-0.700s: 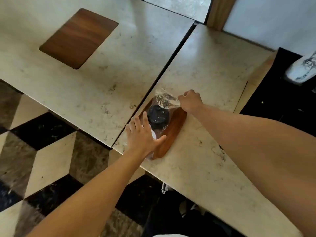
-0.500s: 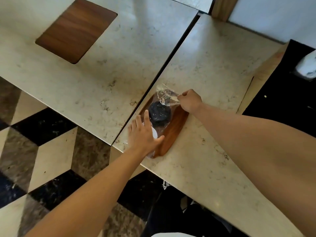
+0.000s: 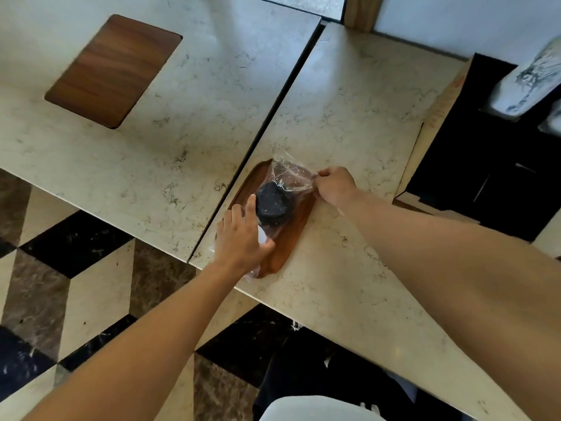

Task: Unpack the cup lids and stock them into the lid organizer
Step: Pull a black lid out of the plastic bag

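A clear plastic bag (image 3: 293,177) lies on a brown wooden tray (image 3: 296,229) at the near left edge of the right marble table (image 3: 358,117). Inside the bag sits a stack of black cup lids (image 3: 271,203), with something white (image 3: 261,235) below it, partly hidden. My left hand (image 3: 241,238) presses on the near end of the bag, fingers spread beside the black lids. My right hand (image 3: 335,185) pinches the bag's far open end at its right corner.
A second marble table (image 3: 151,117) with an inset brown wooden panel (image 3: 113,69) stands to the left, split off by a narrow dark gap. A black unit (image 3: 491,165) and a white patterned object (image 3: 528,83) are at the right. Chequered floor lies below.
My left hand has slid a little forward along the bag toward the black lids. My right hand keeps its pinch on the bag's end. The camera has shifted slightly.
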{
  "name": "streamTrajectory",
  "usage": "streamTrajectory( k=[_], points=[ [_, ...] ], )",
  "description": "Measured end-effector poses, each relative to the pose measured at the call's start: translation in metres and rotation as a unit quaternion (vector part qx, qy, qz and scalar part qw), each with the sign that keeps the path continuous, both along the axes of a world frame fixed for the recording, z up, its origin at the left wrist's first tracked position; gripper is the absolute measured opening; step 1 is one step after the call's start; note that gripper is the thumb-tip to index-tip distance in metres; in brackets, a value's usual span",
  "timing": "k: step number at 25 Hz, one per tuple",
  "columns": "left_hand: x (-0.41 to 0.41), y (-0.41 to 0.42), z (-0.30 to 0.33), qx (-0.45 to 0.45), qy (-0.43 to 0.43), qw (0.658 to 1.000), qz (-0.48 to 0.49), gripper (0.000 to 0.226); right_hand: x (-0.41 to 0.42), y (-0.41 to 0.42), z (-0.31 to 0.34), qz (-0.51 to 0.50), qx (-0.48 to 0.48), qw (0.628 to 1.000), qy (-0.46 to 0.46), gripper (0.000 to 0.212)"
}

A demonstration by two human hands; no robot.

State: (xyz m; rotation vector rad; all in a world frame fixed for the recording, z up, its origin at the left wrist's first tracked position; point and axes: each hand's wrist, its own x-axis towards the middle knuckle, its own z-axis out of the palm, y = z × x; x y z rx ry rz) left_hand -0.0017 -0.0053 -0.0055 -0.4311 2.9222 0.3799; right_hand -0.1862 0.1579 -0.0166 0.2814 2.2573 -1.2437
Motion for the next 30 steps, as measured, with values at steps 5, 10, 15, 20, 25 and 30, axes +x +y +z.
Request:
streamTrajectory(
  k=[5, 10, 15, 20, 25, 30],
  points=[
    [0.003, 0.024, 0.008, 0.011, -0.004, 0.995, -0.098, 0.104, 0.028, 0.071, 0.008, -0.064, -0.04, 0.996, -0.039, 0.022],
    [0.01, 0.071, 0.012, -0.005, -0.021, 0.981, -0.194, 0.103, 0.077, 0.156, 0.007, -0.11, -0.086, 0.988, -0.072, 0.016],
    [0.01, 0.124, 0.01, -0.021, -0.037, 0.952, -0.304, 0.1, 0.131, 0.238, 0.004, -0.156, -0.085, 0.981, -0.076, 0.007],
    [-0.005, 0.164, 0.004, -0.039, -0.045, 0.91, -0.411, 0.096, 0.181, 0.294, 0.0, -0.219, -0.076, 0.969, -0.09, 0.004],
    [-0.018, 0.186, -0.001, -0.045, -0.045, 0.878, -0.474, 0.096, 0.21, 0.32, -0.004, -0.251, -0.087, 0.957, -0.117, 0.007],
    [-0.023, 0.19, -0.007, -0.042, -0.05, 0.869, -0.491, 0.096, 0.215, 0.322, -0.013, -0.264, -0.068, 0.955, -0.116, 0.003]
  ],
)
